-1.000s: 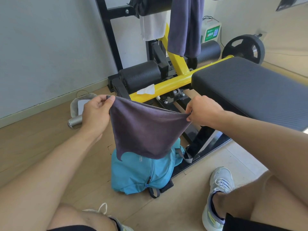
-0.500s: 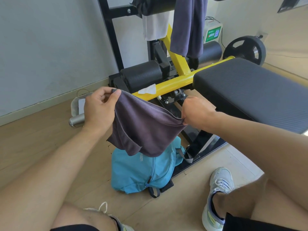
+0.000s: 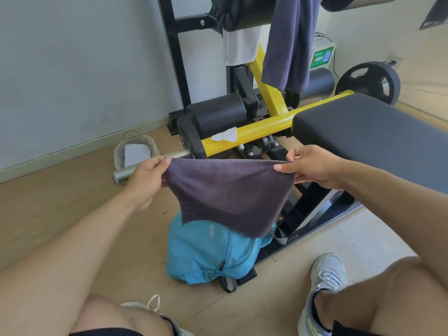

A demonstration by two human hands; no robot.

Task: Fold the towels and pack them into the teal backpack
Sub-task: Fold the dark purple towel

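Observation:
A dark purple-grey towel (image 3: 230, 192) hangs stretched between my hands above the floor. My left hand (image 3: 145, 178) pinches its left top corner and my right hand (image 3: 312, 166) pinches its right top corner. Directly below lies the teal backpack (image 3: 208, 253) on the wooden floor, its upper part hidden behind the towel. Another dark blue-grey towel (image 3: 288, 42) and a white towel (image 3: 238, 48) hang from the padded bar of the gym machine at the top.
A yellow-and-black gym machine (image 3: 252, 128) with a black padded bench (image 3: 378, 132) stands behind the backpack. A weight plate (image 3: 368, 82) sits at the far right. A small grey pouch (image 3: 135, 154) and a steel bar end (image 3: 123, 174) lie left. My knees and shoes frame the bottom.
The hands have moved apart, pulling the towel's folded top edge straight and taut; half a second ago it sagged bunched between them.

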